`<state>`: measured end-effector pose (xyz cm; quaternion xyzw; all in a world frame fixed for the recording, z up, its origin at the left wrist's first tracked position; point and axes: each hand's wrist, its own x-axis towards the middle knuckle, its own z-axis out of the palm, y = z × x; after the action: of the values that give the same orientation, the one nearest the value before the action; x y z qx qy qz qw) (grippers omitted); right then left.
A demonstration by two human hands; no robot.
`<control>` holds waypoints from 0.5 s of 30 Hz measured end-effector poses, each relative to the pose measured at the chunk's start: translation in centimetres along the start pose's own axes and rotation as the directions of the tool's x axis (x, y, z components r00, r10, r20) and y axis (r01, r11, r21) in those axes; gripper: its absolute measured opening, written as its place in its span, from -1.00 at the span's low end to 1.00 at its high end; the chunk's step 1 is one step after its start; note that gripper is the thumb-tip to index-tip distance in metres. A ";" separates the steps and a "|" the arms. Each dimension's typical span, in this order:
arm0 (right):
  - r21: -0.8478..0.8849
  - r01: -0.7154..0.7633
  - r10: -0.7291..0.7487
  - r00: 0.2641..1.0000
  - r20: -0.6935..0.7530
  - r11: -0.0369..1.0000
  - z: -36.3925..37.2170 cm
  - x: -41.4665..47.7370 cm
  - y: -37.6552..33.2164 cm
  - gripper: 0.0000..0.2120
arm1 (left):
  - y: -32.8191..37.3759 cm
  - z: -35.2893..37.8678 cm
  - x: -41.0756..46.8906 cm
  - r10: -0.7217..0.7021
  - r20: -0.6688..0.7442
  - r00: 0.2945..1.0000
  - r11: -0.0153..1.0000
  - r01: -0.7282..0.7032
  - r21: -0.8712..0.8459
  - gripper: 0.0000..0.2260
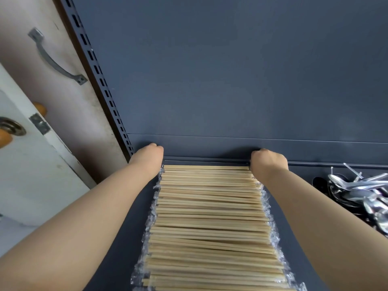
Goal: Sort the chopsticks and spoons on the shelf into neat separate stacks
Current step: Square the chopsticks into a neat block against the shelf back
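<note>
At the back of the shelf (117, 269), the left hand (147, 159) and right hand (268, 163) sit at the far corners of the chopsticks (210, 217). Their fingers curl out of view, so I cannot tell whether they grip anything. The chopsticks lie in clear wrappers, long axis left to right, ranked front to back. Spoons (361, 192) are heaped at right, possibly in a dark tray. A slotted upright (98, 74) and a door handle (56, 59) stand to the left.

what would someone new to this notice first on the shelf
A broad row of pale wooden chopsticks in clear wrappers fills the middle of the dark shelf, running from the near edge to the back. The left hand and right hand sit at its two far corners, fingers hidden. A jumbled heap of shiny metal spoons lies at the right edge.
</note>
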<state>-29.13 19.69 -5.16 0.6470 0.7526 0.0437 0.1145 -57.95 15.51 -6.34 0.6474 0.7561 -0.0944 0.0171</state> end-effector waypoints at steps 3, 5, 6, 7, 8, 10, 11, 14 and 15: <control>0.077 -0.052 0.051 0.999 0.016 0.996 0.3 0.2 -0.4 -0.83 | 0.6 0.8 0.7 -0.038 0.100 0.994 0.998 0.042 -0.036 -0.81; 0.146 -0.078 0.075 0.997 0.026 0.986 0.1 0.2 -0.6 -0.74 | 1.1 0.8 1.3 -0.095 0.137 0.986 0.993 0.104 -0.063 -0.94; 0.158 -0.075 0.073 0.997 0.022 0.985 0.1 0.3 -0.6 -0.72 | 1.2 0.7 1.5 -0.116 0.145 0.983 0.989 0.128 -0.075 -0.96; 0.163 -0.066 0.065 0.998 0.014 0.984 0.1 0.2 -0.6 -0.71 | 1.3 0.6 1.7 -0.139 0.140 0.980 0.983 0.154 -0.101 -0.89; 0.172 -0.059 0.059 0.998 0.007 0.983 0.2 0.2 -0.6 -0.72 | 1.3 0.5 1.8 -0.156 0.149 0.976 0.978 0.174 -0.113 -0.82; 0.202 -0.052 0.054 0.998 -0.008 0.978 0.4 0.1 -0.6 -0.73 | 1.5 0.3 1.9 -0.165 0.150 0.975 0.966 0.191 -0.174 -0.78; 0.217 -0.049 0.054 0.998 -0.014 0.975 0.5 0.1 -0.6 -0.74 | 1.7 0.1 1.6 -0.175 0.161 0.971 0.958 0.206 -0.200 -0.80; 0.255 -0.056 0.062 0.998 -0.016 0.965 0.6 0.1 -0.8 -0.74 | 2.0 0.0 1.7 -0.161 0.238 0.958 0.952 0.214 -0.218 -0.78; 0.265 -0.061 0.067 0.998 -0.015 0.962 0.7 0.1 -0.8 -0.74 | 2.1 -0.2 1.6 -0.163 0.240 0.957 0.944 0.222 -0.244 -0.77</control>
<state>-29.74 19.62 -6.04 0.6800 0.7316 -0.0458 0.0167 -56.13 17.38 -6.65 0.5477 0.8153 -0.0623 0.1772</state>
